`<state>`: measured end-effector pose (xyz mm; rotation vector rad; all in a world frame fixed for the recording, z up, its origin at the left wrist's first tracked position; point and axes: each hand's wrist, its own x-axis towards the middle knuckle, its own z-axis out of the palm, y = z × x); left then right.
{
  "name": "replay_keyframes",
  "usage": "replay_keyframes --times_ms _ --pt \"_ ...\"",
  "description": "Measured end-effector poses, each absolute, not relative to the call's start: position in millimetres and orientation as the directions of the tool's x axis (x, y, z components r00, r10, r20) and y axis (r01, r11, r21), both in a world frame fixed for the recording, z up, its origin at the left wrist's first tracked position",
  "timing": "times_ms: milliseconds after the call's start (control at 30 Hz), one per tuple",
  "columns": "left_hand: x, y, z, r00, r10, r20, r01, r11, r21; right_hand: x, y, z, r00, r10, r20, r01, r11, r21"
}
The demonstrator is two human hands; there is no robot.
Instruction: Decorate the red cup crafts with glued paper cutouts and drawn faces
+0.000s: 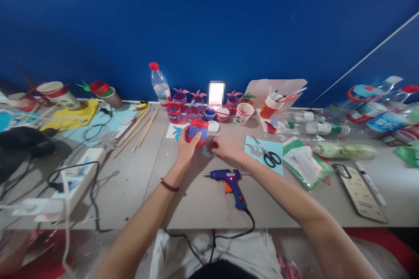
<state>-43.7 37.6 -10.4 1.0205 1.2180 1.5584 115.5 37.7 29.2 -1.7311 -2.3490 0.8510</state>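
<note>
My left hand is wrapped round a small red-and-blue painted cup and holds it upright over the table. Just to the right, my right hand has its fingers pinched together low over the table; a small dark reddish bit shows at the fingertips, too small to name. A blue hot glue gun with an orange trigger lies in front of both hands. Blue paper leaves lie on white paper to the left of the cup. A white lid sits behind my hands.
Behind stand several painted cups, a paper cup and a water bottle. Black-handled scissors lie on blue paper at right, with a phone and plastic bottles beyond. Wooden sticks and a power strip are at left.
</note>
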Motion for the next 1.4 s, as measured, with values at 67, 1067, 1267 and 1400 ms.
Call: replay_keyframes --times_ms 67,1067,1267,1400 --pt "-43.2 35.9 -6.9 -0.272 0.958 0.087 -0.149 -0.131 0.98 124.0 35.3 40.7 -0.406 0.877 -0.258 0.8 0.204 -0.565" --pt "-39.7 23.4 0.6 0.078 0.997 0.016 -0.066 -0.011 0.998 165.9 42.7 98.6 -0.314 0.943 0.11 0.382 0.232 -0.895" --pt "-40.2 22.1 2.6 0.102 0.995 0.001 -0.018 0.001 1.0 165.6 43.2 96.9 -0.339 0.937 0.084 0.395 0.223 -0.891" --pt "-40.6 22.5 2.6 0.106 0.994 -0.001 -0.012 0.002 1.0 164.3 45.0 92.8 -0.376 0.923 0.084 0.389 0.239 -0.89"
